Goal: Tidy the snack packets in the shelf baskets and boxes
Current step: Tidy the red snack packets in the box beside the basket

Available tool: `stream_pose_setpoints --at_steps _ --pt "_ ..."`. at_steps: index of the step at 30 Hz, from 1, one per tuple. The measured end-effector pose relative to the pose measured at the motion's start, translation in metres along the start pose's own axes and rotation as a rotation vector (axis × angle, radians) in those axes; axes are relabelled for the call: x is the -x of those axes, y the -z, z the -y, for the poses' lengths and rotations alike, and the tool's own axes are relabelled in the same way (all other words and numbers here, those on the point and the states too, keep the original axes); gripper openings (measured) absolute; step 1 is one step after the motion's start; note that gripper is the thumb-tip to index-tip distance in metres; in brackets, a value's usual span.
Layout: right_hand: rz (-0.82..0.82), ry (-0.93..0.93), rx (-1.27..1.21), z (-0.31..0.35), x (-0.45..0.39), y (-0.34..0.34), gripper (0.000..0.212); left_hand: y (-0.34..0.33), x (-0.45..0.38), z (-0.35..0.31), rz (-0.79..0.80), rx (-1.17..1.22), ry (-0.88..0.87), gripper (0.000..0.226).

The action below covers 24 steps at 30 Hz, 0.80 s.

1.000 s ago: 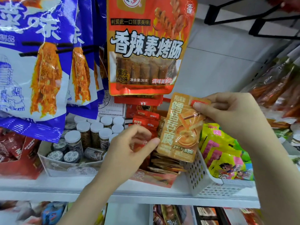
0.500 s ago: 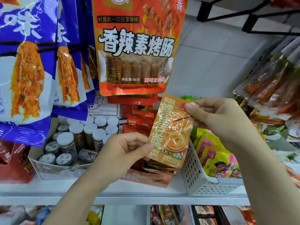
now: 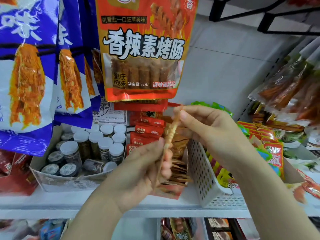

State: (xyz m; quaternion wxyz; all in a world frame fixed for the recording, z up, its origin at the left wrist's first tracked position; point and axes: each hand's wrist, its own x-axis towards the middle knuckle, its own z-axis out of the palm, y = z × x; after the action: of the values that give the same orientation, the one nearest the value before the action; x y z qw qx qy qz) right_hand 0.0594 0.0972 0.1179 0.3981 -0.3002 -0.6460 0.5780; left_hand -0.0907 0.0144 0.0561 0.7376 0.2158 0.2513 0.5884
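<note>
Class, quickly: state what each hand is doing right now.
Left hand: pinching the lower end of the orange snack packet.
Right hand: pinching its top end.

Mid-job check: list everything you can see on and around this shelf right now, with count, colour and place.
orange snack packet: one, orange, seen edge-on, held between both hands above the open box
open box: one, red, on the shelf centre, holding stacked orange packets and red sachets
white basket: one, perforated, right of the box, holding yellow and green packets
jars: more than ten, white lids, in a cardboard tray left of the box
hanging red packet: one in front, more behind, top centre
blue packets: several, hanging top left
shelf: white, across the bottom
left hand: pinches the packet's lower end
right hand: pinches its upper end
</note>
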Motion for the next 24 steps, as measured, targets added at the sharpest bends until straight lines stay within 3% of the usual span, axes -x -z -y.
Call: stream_pose_setpoints --at_steps 3,8,12,15,20,24 --pt "0.072 -0.096 -0.066 0.0 0.001 0.002 0.029 0.009 -0.001 -0.001 -0.1 -0.302 -0.213 0.014" --pt "0.126 -0.227 -0.11 -0.005 0.002 0.004 0.054 0.012 -0.003 -0.004 -0.349 -0.591 -0.434 0.031" --pt "0.102 -0.168 0.018 -0.012 0.003 0.007 0.032 0.016 0.0 -0.003 -0.36 -0.692 -0.453 0.033" --pt "0.082 -0.187 0.005 -0.013 0.002 0.01 0.03 0.016 0.001 -0.004 -0.333 -0.756 -0.402 0.034" --pt "0.068 -0.214 -0.017 -0.014 0.002 0.014 0.034 0.012 0.004 -0.008 -0.213 -0.641 -0.289 0.038" --pt "0.115 -0.203 -0.186 -0.013 0.004 0.007 0.025 0.025 0.001 0.0 -0.072 -0.24 -0.217 0.037"
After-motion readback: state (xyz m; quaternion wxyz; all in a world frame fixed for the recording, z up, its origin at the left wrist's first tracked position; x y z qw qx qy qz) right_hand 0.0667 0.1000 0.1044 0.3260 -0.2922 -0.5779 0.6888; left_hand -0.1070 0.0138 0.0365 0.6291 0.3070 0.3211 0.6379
